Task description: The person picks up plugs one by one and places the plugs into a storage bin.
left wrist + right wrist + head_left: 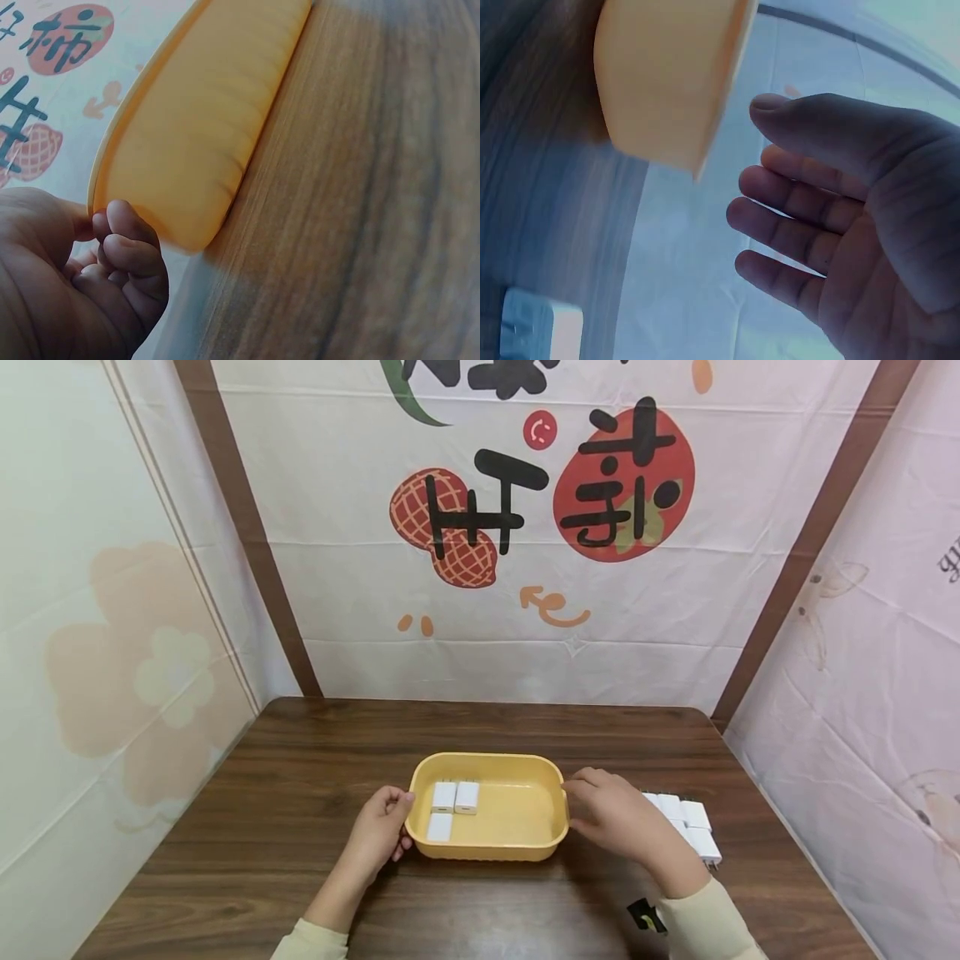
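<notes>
Sitting on the table (480, 906) between the two hands, the tray (521, 814) lies directly in front of the person, its long axis running left to right. Each hand faces one short end, so the line from hand to hand follows that axis.

Left hand (378, 827): grasping. The thumb and curled fingers pinch the rim at the left end of the tray. This hand is the nearer, being in contact.

Right hand (618, 810): released. The fingers are relaxed, slightly bent, and hold nothing. They point toward the right end of the tray, just beside its rim; the right wrist view shows a gap between thumb and rim.

Contents: three chargers (444, 797) occupy the left part of the tray, two side by side at the rear and one in front of the left one. The floor to their right is bare.

Surroundings: loose chargers (696, 817) stand grouped on the table to the right of the right hand, partly hidden by it. A black scrap (647, 916) lies beside the right sleeve (708, 922).
</notes>
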### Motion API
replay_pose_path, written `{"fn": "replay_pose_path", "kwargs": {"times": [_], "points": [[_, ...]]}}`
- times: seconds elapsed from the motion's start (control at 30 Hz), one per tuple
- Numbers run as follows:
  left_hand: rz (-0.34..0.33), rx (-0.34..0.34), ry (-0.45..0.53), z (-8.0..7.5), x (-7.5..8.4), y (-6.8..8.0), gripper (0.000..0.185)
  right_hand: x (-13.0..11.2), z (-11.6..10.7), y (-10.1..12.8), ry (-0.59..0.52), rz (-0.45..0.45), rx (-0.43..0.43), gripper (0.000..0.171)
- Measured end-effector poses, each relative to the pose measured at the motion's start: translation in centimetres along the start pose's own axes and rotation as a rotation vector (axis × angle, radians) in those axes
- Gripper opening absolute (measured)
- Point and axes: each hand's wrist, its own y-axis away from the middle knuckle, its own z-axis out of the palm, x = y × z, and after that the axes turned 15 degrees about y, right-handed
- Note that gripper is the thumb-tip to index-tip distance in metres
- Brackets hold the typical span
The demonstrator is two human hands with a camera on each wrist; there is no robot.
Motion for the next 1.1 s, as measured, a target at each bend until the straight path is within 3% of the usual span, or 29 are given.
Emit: {"fn": "replay_pose_path", "kwargs": {"times": [0.27, 0.63, 1.1], "points": [[-0.004, -0.001, -0.007, 0.1, 0.3, 0.1, 0.029, 1.7, 0.4, 1.5, -0.011, 0.069, -0.111, 0.05], [-0.009, -0.005, -0.012, 0.1, 0.3, 0.2, 0.03, 2.8, 1.4, 2.9, -0.005, 0.211, -0.327, 0.05], [-0.011, -0.014, -0.013, 0.0, 0.3, 0.1, 0.029, 3.6, 2.0, 3.5, -0.015, 0.277, -0.42, 0.04]]}}
